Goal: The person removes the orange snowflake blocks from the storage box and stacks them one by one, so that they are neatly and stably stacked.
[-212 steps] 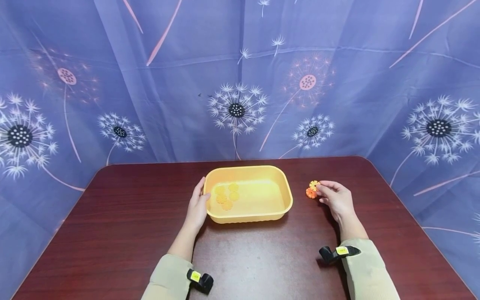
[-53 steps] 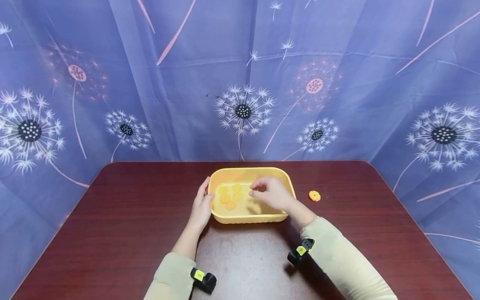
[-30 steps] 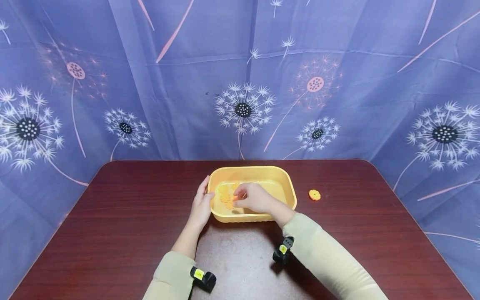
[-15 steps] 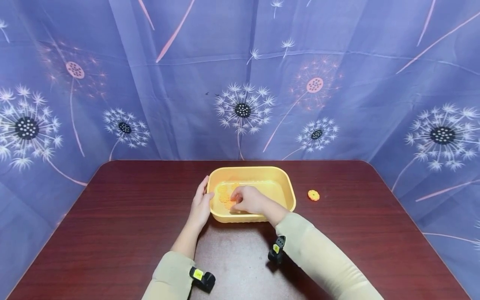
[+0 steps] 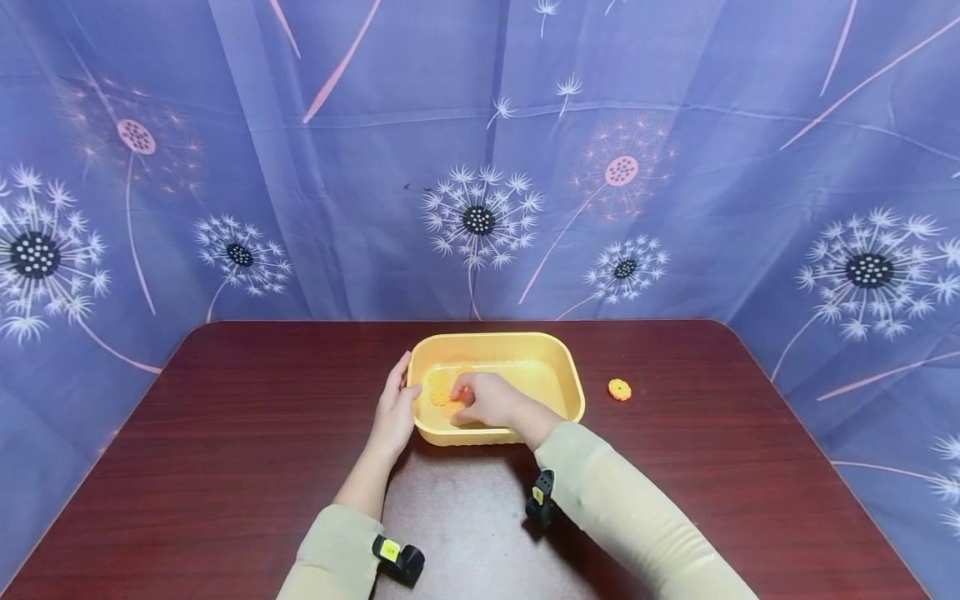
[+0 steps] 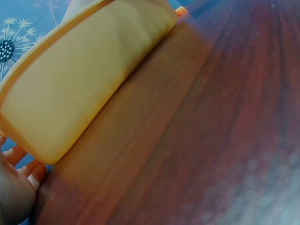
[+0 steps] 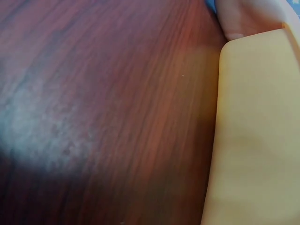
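A yellow plastic basin stands on the table. My left hand grips its left end, thumb over the rim and fingers along the outer wall. In the left wrist view, the left hand shows at the basin's corner. My right hand reaches over the front rim into the basin with bent fingers, among several flat, flower-shaped yellow-orange discs. Something orange shows between thumb and fingers, but whether they pinch a disc is unclear. The right wrist view shows mostly the basin's outer wall.
To the basin's right, a yellow and orange flower-shaped disc piece lies on the dark red wooden table. A blue curtain with dandelion prints hangs behind the table. Black wrist cameras sit on both sleeves.
Earlier the right hand held the joined yellow and orange discs beside the basin; that piece now lies on the table. Since then the right hand has moved left inside the basin to the discs.
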The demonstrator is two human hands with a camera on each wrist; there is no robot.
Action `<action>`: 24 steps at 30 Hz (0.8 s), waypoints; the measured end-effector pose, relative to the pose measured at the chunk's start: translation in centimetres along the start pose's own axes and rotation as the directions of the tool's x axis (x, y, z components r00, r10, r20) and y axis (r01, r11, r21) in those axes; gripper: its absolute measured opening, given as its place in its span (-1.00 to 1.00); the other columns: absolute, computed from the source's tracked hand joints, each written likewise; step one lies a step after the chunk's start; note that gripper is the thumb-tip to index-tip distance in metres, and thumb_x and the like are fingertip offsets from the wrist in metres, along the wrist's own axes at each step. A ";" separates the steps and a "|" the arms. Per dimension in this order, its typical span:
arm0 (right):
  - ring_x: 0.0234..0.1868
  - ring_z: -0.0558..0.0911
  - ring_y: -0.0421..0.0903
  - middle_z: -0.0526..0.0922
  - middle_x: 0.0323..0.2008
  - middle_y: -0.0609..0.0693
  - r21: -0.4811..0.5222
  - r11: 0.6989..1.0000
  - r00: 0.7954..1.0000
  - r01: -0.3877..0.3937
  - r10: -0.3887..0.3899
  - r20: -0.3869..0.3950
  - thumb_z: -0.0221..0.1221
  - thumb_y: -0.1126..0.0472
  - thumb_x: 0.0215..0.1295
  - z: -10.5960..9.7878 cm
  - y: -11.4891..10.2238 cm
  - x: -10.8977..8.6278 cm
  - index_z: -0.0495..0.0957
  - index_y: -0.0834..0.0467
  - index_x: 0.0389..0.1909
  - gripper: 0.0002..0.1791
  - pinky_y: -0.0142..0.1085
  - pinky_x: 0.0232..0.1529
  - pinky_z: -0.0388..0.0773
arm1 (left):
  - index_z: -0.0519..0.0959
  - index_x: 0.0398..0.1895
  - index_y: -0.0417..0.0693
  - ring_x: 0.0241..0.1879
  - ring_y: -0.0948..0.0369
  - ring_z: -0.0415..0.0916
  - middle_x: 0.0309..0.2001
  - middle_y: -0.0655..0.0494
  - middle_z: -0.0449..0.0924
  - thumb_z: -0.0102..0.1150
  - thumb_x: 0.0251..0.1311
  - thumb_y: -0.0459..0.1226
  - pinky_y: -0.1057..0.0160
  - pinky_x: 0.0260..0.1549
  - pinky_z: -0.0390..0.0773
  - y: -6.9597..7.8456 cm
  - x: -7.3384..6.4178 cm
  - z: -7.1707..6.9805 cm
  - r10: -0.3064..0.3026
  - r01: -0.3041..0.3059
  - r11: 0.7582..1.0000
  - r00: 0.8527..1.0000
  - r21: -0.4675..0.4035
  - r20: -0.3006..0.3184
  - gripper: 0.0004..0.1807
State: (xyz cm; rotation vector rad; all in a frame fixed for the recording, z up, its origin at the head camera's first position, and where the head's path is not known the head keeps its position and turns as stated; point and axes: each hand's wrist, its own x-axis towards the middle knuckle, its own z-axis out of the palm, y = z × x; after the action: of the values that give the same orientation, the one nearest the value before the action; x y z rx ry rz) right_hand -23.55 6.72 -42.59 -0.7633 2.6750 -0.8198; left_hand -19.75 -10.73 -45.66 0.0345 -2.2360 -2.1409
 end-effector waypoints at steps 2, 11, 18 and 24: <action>-0.40 0.46 -0.21 0.52 -0.49 -0.08 -0.005 1.000 1.000 -0.001 0.001 0.005 0.41 0.21 -0.07 0.0 0.0 0.0 0.55 0.16 -0.35 -0.72 -0.39 -0.26 0.45 | 0.04 0.48 -0.01 0.41 0.01 0.08 0.45 -0.10 0.07 -0.24 0.32 -0.37 -0.02 0.34 0.18 0.0 0.0 0.0 0.001 -0.001 1.000 1.000 -0.010 0.003 -0.37; -0.36 0.47 -0.19 0.53 -0.45 -0.06 0.007 1.000 1.000 -0.015 0.015 0.014 0.41 0.25 -0.09 -0.2 -0.2 -0.1 0.50 0.17 -0.37 -0.71 -0.38 -0.24 0.44 | 0.04 0.48 0.00 0.41 0.01 0.07 0.46 -0.07 0.06 -0.23 0.31 -0.36 -0.03 0.34 0.18 0.1 -0.1 0.1 -0.005 0.005 1.000 1.000 -0.008 -0.005 -0.37; -0.38 0.46 -0.17 0.51 -0.46 -0.06 0.029 1.000 1.000 0.008 -0.008 -0.008 0.38 0.31 -0.07 -0.3 -0.2 -0.4 0.44 0.15 -0.35 -0.69 -0.38 -0.27 0.42 | 0.04 0.48 -0.01 0.42 0.04 0.06 0.46 -0.05 0.05 -0.24 0.32 -0.37 -0.02 0.33 0.20 0.0 0.0 0.1 0.001 -0.001 1.000 1.000 -0.025 0.002 -0.37; -0.49 0.41 -0.19 0.43 -0.57 -0.11 0.039 0.999 1.000 0.019 -0.019 -0.002 0.35 0.32 -0.03 -0.5 -0.1 -0.5 0.43 0.16 -0.30 -0.69 -0.40 -0.40 0.36 | 0.03 0.48 0.00 0.42 0.04 0.04 0.47 -0.05 0.03 -0.24 0.33 -0.37 -0.02 0.35 0.16 0.2 -0.1 0.1 0.000 0.000 0.999 1.000 -0.040 0.007 -0.37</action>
State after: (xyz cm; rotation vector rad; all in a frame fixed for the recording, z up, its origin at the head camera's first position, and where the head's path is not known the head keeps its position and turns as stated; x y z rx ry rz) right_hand -23.29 7.15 -42.05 -0.7807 2.6484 -0.8756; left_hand -19.61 -10.59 -45.49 0.0254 -2.1958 -2.1883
